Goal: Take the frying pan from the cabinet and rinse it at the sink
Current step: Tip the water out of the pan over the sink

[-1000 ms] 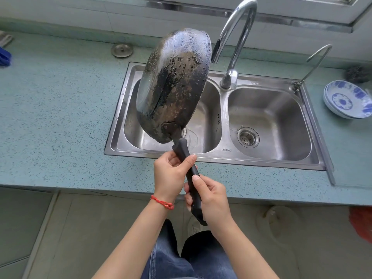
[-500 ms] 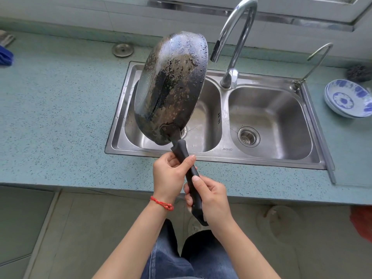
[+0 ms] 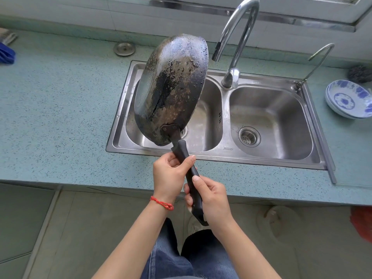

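The frying pan is tipped nearly on edge above the left basin of the steel double sink, its scorched, wet underside facing me. Both hands grip its black handle. My left hand holds the upper part near the pan. My right hand holds the lower end. The curved tap arches to the right of the pan's top rim, and no water shows at its spout. The pan's inside is hidden.
A blue-and-white bowl sits on the teal counter right of the sink, with a dark scrubber behind it. A small second tap stands at the sink's right corner. A round metal lid lies behind the sink's left side.
The pan has shifted slightly lower and to the left over the left basin, moving away from the tap spout. Both hands keep the same grip.
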`<action>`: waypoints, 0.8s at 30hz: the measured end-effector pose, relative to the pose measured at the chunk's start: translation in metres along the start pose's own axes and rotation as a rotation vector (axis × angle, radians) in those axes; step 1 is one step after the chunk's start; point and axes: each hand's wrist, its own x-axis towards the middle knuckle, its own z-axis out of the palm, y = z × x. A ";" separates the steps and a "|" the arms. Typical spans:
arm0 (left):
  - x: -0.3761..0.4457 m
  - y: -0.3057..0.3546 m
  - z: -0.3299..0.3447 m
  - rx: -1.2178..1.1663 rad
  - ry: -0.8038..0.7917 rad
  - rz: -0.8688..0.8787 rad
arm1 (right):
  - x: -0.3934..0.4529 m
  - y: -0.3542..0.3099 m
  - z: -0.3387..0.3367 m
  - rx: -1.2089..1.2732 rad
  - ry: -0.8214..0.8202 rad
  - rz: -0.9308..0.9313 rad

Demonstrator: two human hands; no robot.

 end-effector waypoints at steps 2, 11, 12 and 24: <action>0.000 0.000 0.000 0.001 0.001 0.001 | 0.000 0.000 0.000 0.001 0.003 -0.002; 0.001 0.001 0.001 0.005 -0.004 -0.002 | 0.000 -0.002 0.000 -0.006 0.009 -0.003; 0.001 0.001 0.001 0.006 -0.008 -0.001 | 0.000 -0.002 0.000 -0.007 0.012 -0.001; 0.006 0.005 0.004 -0.104 -0.100 -0.073 | 0.000 -0.007 0.001 -0.305 0.130 -0.133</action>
